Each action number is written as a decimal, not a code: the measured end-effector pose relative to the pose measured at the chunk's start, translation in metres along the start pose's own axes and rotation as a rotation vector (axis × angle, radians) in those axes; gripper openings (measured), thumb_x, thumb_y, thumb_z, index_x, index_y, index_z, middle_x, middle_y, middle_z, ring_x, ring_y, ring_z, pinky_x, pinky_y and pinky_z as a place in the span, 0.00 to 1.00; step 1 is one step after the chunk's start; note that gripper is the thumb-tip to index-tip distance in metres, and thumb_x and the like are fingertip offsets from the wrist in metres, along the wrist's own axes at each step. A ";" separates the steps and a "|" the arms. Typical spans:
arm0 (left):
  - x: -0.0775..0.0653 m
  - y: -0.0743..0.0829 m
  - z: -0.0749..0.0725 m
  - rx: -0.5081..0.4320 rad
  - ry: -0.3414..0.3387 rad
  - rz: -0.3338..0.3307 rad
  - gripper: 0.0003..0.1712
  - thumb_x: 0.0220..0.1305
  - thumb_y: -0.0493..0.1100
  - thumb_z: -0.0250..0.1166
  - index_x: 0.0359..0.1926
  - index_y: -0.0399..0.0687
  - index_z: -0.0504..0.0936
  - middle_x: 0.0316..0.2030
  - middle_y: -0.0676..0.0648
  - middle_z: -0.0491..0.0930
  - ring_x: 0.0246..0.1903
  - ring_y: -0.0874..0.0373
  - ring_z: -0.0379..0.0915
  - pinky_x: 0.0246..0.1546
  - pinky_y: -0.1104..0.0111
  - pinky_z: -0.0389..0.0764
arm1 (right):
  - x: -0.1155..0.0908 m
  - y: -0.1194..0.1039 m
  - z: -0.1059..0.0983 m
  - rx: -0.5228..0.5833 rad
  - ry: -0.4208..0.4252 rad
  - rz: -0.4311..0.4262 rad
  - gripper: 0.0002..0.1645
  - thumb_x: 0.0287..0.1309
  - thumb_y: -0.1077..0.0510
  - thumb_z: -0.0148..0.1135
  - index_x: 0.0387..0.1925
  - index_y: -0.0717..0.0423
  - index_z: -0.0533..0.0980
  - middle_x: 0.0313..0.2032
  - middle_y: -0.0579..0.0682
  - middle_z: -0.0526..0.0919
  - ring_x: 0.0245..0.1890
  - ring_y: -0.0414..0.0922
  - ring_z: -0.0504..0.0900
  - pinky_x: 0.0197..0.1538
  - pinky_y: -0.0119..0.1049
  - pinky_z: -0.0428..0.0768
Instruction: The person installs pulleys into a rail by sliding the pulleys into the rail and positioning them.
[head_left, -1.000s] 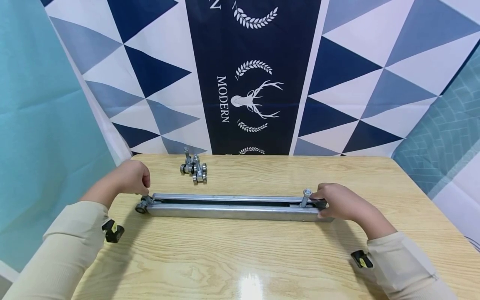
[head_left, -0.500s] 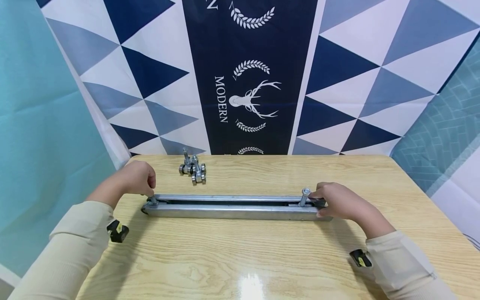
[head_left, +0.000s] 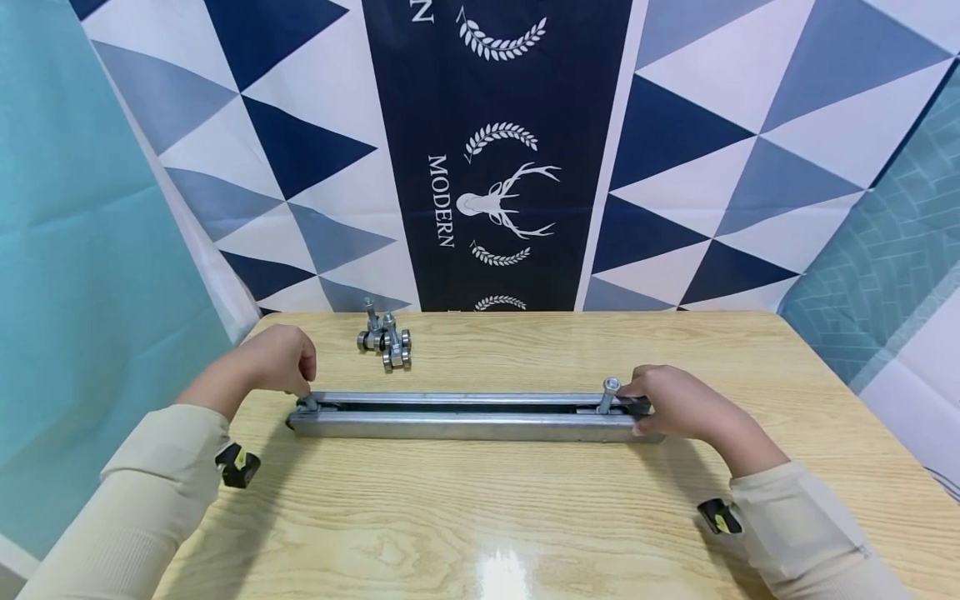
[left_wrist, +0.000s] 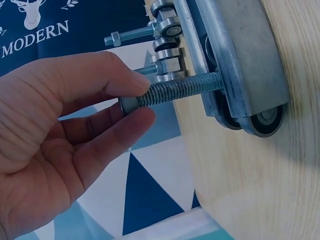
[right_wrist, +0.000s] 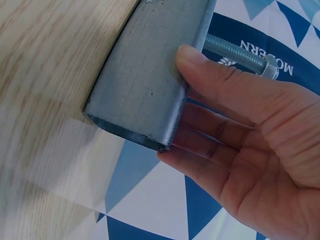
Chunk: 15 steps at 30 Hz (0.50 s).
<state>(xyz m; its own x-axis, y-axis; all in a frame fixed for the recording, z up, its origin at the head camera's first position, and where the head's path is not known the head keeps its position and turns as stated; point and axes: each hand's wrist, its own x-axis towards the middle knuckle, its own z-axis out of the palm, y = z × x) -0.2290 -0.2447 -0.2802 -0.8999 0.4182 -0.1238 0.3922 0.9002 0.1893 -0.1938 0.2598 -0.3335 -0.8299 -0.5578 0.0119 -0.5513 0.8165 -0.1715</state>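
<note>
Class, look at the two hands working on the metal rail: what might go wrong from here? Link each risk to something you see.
1. The wheels jut partly from the rail's end, so they might catch on its edge or slip out.
2. The left hand pinches the bolt near its tip; a tilt could jam it.
3. The right hand grips close to the upright second bolt, so its fingers might get knocked.
</note>
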 end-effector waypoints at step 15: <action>0.001 0.004 0.000 0.029 0.006 0.040 0.08 0.35 0.34 0.69 0.16 0.51 0.78 0.15 0.57 0.73 0.17 0.62 0.66 0.20 0.68 0.69 | 0.000 0.000 -0.001 0.004 -0.003 -0.001 0.28 0.32 0.59 0.73 0.42 0.62 0.78 0.23 0.45 0.68 0.20 0.38 0.62 0.24 0.32 0.63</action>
<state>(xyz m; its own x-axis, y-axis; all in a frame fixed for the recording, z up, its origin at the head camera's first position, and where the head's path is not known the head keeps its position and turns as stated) -0.2282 -0.2408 -0.2800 -0.8845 0.4532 -0.1107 0.4333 0.8860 0.1654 -0.1937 0.2597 -0.3326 -0.8293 -0.5588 0.0090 -0.5514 0.8155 -0.1758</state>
